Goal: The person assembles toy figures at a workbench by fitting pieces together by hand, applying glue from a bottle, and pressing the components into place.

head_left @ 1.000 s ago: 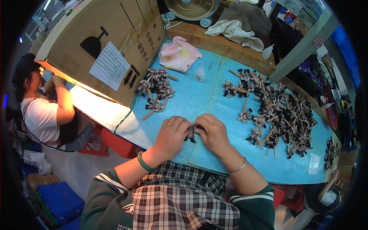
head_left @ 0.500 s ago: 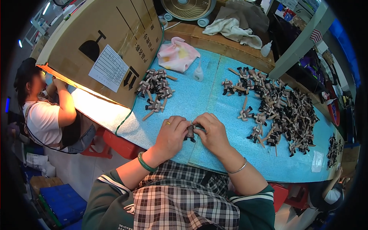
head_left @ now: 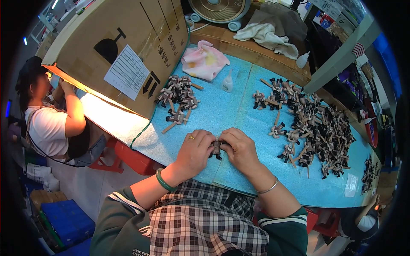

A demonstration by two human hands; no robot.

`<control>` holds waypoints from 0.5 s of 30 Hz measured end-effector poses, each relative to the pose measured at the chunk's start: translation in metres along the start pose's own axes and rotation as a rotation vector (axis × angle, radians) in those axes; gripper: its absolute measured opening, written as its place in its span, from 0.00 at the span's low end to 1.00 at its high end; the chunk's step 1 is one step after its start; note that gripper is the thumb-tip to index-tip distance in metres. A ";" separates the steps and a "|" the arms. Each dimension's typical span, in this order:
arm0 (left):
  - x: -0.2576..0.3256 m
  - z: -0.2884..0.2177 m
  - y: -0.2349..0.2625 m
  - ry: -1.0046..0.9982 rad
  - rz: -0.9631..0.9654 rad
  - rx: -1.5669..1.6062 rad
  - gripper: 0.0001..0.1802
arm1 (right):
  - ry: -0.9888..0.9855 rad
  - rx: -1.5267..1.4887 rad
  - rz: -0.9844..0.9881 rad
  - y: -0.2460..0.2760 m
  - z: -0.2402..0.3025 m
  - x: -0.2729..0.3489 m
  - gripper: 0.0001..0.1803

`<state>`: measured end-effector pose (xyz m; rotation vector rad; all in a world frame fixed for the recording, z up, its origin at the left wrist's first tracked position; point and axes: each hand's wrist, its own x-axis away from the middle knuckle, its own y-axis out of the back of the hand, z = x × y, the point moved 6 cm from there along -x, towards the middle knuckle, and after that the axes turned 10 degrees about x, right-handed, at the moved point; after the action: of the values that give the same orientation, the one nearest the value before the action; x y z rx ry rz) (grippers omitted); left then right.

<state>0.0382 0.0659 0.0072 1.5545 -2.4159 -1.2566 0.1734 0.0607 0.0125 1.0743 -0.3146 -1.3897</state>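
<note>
both hands, left and right, meet on a figure at the near edge of the mat. a small pile lies far left, a big pile right, a bottle between, a cloth behind.

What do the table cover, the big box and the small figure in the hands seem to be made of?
Table cover: likely foam or textured plastic sheet, matte blue, pebbled. Big box: corrugated cardboard, plain brown, matte. Small figure, held by left hand and right hand: probably moulded plastic, dark.
</note>
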 end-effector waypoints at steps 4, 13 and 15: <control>0.000 -0.004 0.001 -0.058 0.007 -0.035 0.15 | 0.008 0.006 -0.003 0.001 0.002 0.000 0.12; 0.000 -0.003 0.000 -0.063 0.001 -0.034 0.15 | -0.093 -0.063 0.026 0.001 -0.001 0.002 0.15; 0.000 -0.004 0.000 -0.061 0.004 -0.032 0.15 | -0.059 -0.080 0.015 0.001 -0.001 0.002 0.16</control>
<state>0.0397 0.0632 0.0099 1.5247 -2.4201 -1.3549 0.1751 0.0596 0.0118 0.9648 -0.3071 -1.4112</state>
